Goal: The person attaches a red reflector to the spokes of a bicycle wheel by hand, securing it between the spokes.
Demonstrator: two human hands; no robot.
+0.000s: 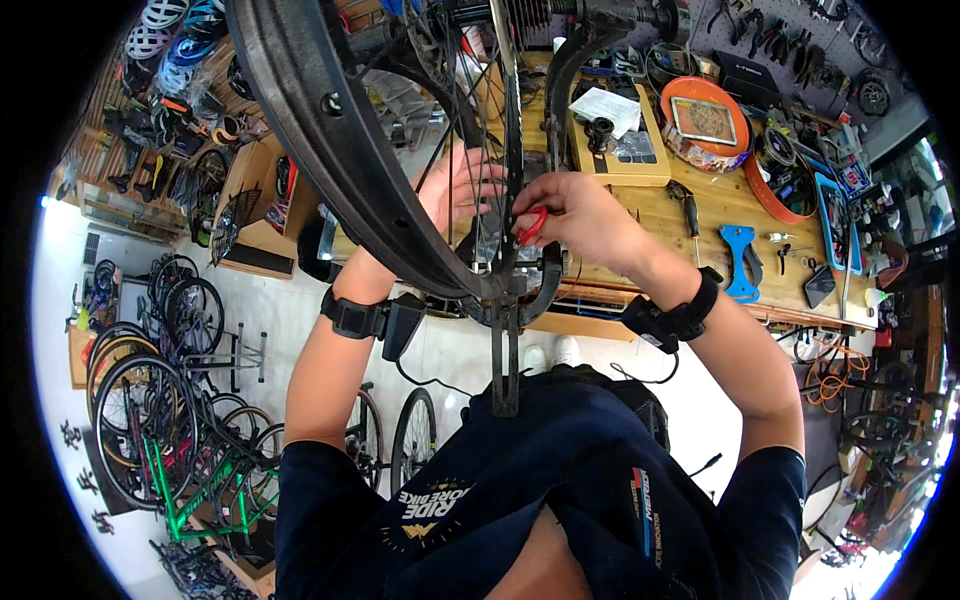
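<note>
A black bicycle rim (pixel 330 125) with thin dark spokes stands upright in a dark metal truing stand (pixel 507 350) in front of me. My right hand (pixel 590 222) is closed on a small red spoke wrench (pixel 532 226), pinched at the right side of the wheel close to the spokes. Behind the rim, on the wheel's left side, my left hand (pixel 458 185) has its fingers stretched toward the spokes, partly covered by them. The hub and cassette (pixel 520 12) show at the top edge. A black strapped device sits on each wrist.
On the wooden bench (pixel 660 215) lie a yellow box (pixel 640 165), an orange round tin (pixel 705 115), a hammer-like tool (pixel 690 208), a blue tool (pixel 740 262) and a blue tray (pixel 838 225). Several bicycles (pixel 150 390) stand left; helmets (pixel 178 60) hang upper left; orange cable (pixel 838 372) hangs right.
</note>
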